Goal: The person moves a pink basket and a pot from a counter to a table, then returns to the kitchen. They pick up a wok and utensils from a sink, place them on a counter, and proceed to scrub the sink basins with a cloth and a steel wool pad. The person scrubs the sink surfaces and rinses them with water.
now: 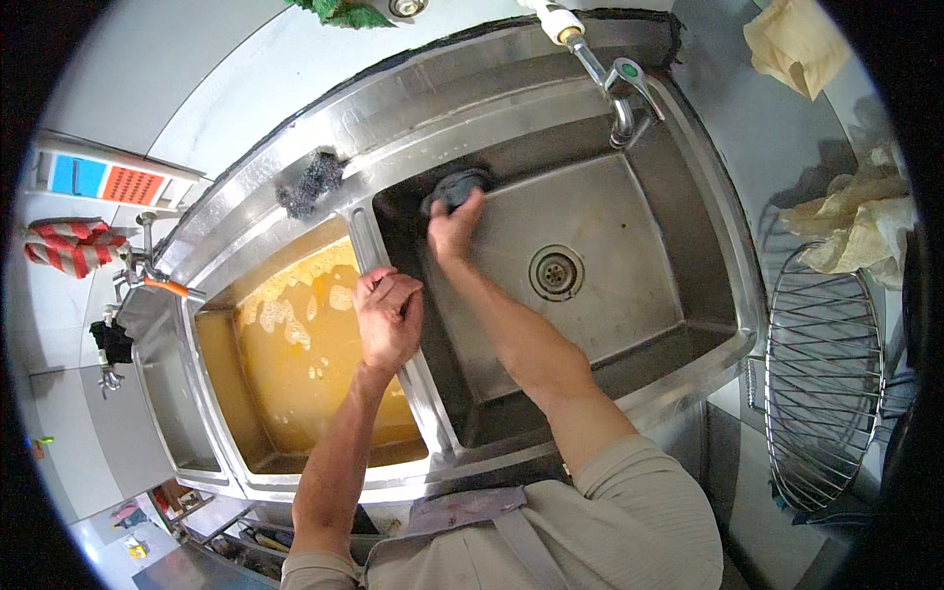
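Note:
My right hand [453, 228] is inside the right stainless steel basin [612, 243], its fingers on a dark grey cloth or scouring pad [459, 188] pressed at the back left corner. With curled fingers, my left hand [389, 310] rests at the divider [365, 236] between two basins; nothing shows in it. Left of that hand, cloudy yellow-orange water [317, 369] with patches of foam fills the middle basin. A steel wool scourer [313, 183] lies on the sink's back ledge. The drain strainer [557, 273] is visible in the right basin.
A faucet [623, 110] reaches over the right basin's back edge. Right of the sink are a wire rack [824, 383] and pale crumpled cloths [863, 221]. More taps [140, 269], a red-striped cloth [74, 243] and a third basin [177, 405] are at the left.

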`<state>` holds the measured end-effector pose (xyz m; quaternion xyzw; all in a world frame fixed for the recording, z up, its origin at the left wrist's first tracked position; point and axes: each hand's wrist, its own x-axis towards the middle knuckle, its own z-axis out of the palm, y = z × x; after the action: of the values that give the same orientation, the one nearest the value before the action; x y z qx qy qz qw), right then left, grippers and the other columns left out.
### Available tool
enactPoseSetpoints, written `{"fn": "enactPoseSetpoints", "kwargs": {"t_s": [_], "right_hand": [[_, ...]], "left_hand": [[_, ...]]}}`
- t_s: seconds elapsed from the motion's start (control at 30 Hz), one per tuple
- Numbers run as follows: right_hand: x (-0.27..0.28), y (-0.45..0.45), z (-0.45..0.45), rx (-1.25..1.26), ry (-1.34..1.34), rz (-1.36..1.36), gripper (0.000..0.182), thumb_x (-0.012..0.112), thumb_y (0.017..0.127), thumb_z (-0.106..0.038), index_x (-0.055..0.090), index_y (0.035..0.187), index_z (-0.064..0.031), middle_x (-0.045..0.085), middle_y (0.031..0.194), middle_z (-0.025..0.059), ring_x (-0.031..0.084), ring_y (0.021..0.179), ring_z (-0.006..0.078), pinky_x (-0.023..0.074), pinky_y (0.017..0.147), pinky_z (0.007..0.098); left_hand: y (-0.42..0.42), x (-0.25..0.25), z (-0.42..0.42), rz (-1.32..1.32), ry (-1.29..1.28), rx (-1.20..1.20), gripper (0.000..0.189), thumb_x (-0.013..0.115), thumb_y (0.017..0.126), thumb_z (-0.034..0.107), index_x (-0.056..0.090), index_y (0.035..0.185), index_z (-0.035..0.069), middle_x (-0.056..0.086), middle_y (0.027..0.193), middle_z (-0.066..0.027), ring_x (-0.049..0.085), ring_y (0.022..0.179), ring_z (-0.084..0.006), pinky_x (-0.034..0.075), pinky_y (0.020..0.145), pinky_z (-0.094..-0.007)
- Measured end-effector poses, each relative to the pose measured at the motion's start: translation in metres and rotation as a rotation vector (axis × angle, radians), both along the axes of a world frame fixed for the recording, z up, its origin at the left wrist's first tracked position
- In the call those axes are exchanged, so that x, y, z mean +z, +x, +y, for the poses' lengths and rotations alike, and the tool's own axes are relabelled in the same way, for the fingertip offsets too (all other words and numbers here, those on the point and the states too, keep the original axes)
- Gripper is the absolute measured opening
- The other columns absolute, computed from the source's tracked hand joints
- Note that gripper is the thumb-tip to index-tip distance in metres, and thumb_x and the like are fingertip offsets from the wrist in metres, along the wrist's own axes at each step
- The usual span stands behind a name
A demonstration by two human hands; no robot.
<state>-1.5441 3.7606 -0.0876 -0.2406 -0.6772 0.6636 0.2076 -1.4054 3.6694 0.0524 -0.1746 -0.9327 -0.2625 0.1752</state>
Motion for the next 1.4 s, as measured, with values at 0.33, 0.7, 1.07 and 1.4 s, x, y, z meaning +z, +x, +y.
{"fn": "enactPoseSetpoints", "kwargs": {"t_s": [0.33,0.7,1.07,1.4], "right_hand": [[-0.009,0.023,0.042,0.723,1.091,0.203,0.037,0.065,0.083,-0.011,0.063,0.119,-0.0180,0.055,0.115,0.0098,0.053,0.111,0.0356,0.0486,0.084,0.0563],[-0.003,-0.016,0.266,0.557,1.587,-0.142,0.033,0.062,0.088,-0.012,0.063,0.120,-0.0201,0.056,0.126,0.0054,0.051,0.120,0.0331,0.0462,0.093,0.0554],[0.005,0.035,0.309,0.517,1.403,-0.677,0.044,0.062,0.090,-0.015,0.051,0.133,-0.0180,0.050,0.138,0.0167,0.048,0.128,0.0483,0.0488,0.101,0.0600],[0.008,0.035,0.275,0.863,1.025,-0.089,0.053,0.067,0.079,-0.002,0.063,0.130,-0.0181,0.063,0.131,0.0169,0.059,0.118,0.0417,0.0518,0.099,0.0481]], "left_hand": [[0.000,-0.001,0.000,0.016,0.002,-0.023,0.019,0.074,0.077,-0.002,0.073,0.093,0.008,0.072,0.100,-0.0051,0.061,0.108,-0.0316,0.046,0.098,-0.0427],[0.004,-0.002,-0.006,-0.046,0.072,-0.022,0.017,0.072,0.081,-0.003,0.071,0.095,0.008,0.073,0.104,-0.0049,0.060,0.111,-0.0298,0.044,0.101,-0.0415],[0.001,0.003,-0.002,-0.021,0.050,-0.009,0.016,0.073,0.079,-0.003,0.072,0.090,0.008,0.073,0.099,-0.0039,0.062,0.107,-0.0294,0.046,0.097,-0.0409],[-0.004,-0.002,-0.005,0.012,0.094,-0.034,0.014,0.072,0.080,-0.001,0.073,0.090,0.008,0.073,0.098,-0.0032,0.062,0.109,-0.0290,0.045,0.098,-0.0425]]}}
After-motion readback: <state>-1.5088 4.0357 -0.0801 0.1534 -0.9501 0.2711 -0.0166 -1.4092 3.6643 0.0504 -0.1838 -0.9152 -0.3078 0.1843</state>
